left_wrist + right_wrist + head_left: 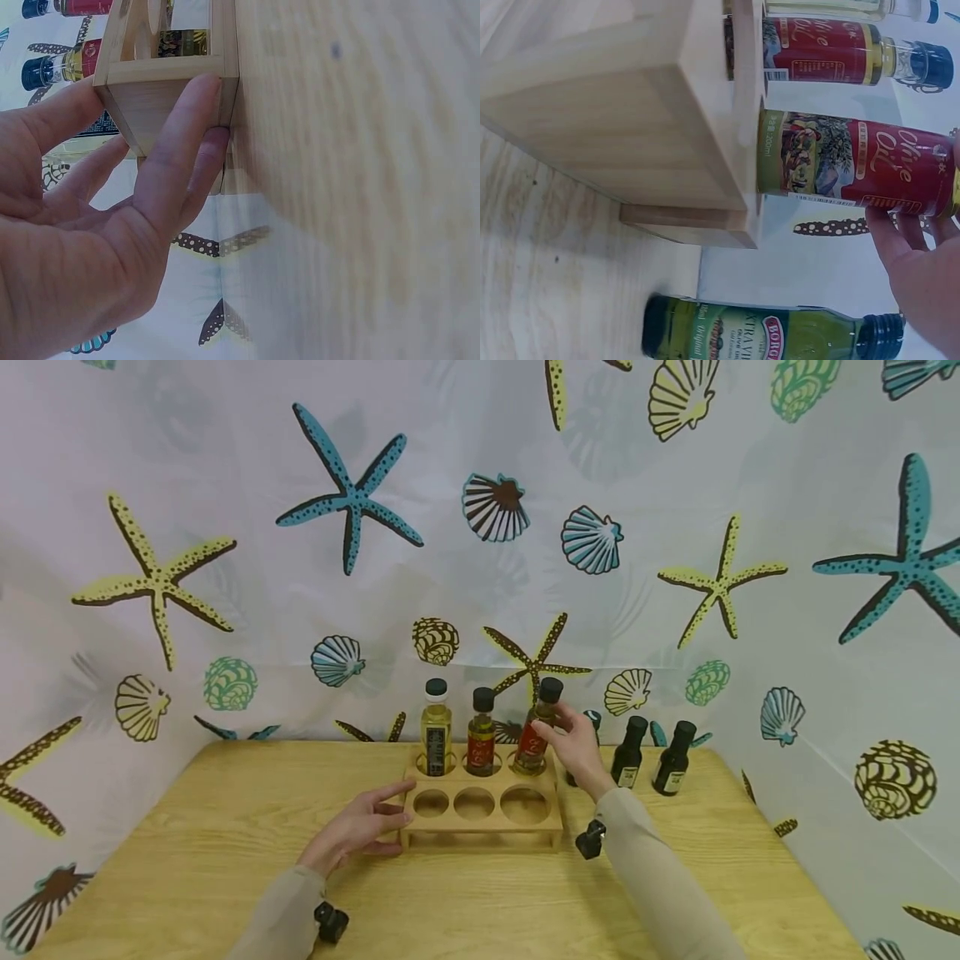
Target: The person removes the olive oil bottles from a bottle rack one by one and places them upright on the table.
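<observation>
**Wooden rack, six holes: contents and surroundings**

Rack (pixel 483 806) mid-counter (pixel 187 827). Back row: pale bottle (pixel 436 727), red-label bottle (pixel 481 732), and your red olive oil bottle (pixel 534 732), neck tilted right, base in the rightmost hole. Three dark bottles (pixel 628 752) stand right of the rack. Your right hand (pixel 576 745) grips the tilted bottle; left hand (pixel 360 828), fingers straight, presses the rack's left end.

Left hand (pixel 358 828) lies low with fingers (pixel 176 146) straight and spread; right hand (pixel 576 745) is raised, fingers curled in a grip, forearm angled forward.
</observation>
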